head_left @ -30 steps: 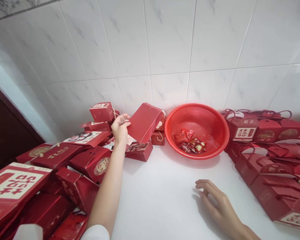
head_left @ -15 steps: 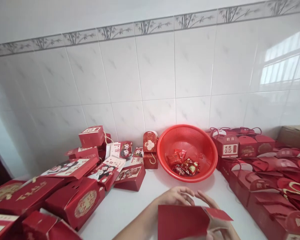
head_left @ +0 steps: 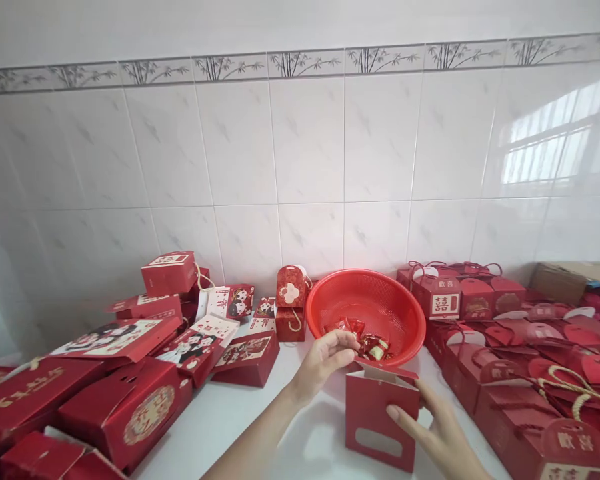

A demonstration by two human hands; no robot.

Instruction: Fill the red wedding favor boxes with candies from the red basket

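A red paper gift box with an oval window cut near its lower edge stands upright, slightly tilted, its top flaps raised. My right hand grips it from the right side, thumb on the front face and fingers behind. My left hand hovers between the box and the red plastic basket, its fingers loosely curved with a gap to the thumb; I see nothing in them. Inside the basket lie several wrapped candies, partly hidden by my left hand and the rim.
Red boxes with picture lids are piled on the left of the white table. Rows of red boxes with cord handles fill the right side. A small upright box stands beside the basket, before the tiled wall.
The gift box has swung from lying sideways to upright, held by my right hand. My left hand has come out from behind it and moved up toward the basket. The view has levelled.
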